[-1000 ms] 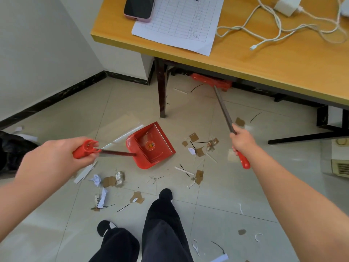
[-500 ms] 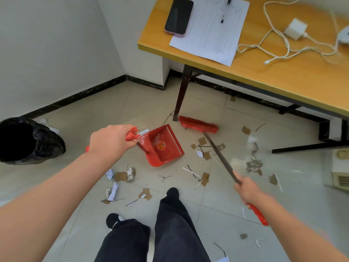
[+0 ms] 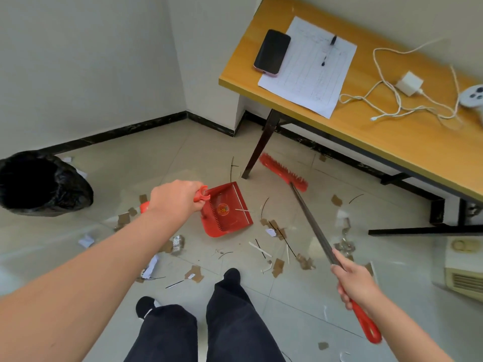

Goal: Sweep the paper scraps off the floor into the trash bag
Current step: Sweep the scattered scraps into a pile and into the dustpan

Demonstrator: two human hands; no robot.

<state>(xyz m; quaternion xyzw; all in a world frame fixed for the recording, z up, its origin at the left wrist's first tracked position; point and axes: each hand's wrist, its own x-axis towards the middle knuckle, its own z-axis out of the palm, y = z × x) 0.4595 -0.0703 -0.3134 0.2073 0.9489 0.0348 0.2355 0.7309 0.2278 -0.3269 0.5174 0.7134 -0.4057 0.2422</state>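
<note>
My left hand [image 3: 175,198] grips the red handle of a red dustpan [image 3: 226,211], which rests on the tiled floor with a thin strip inside it. My right hand [image 3: 355,283] holds the metal shaft of a red broom [image 3: 283,172]; its brush head is on the floor beside the table leg [image 3: 258,147], right of the dustpan. Brown and white paper scraps [image 3: 277,266] lie scattered around the dustpan and my feet. A black trash bag [image 3: 60,189] stands open at the far left by the wall.
A wooden table [image 3: 392,137] at the upper right carries a phone, a paper sheet, a pen, a charger with cable and a controller. A cream appliance [image 3: 464,270] stands at the right edge. My dark-trousered legs [image 3: 230,322] are at the bottom centre.
The view has swung left and up, showing more of the trash bag and table. The broom head has come out from under the table to beside the leg. The dustpan sits nearer my left hand.
</note>
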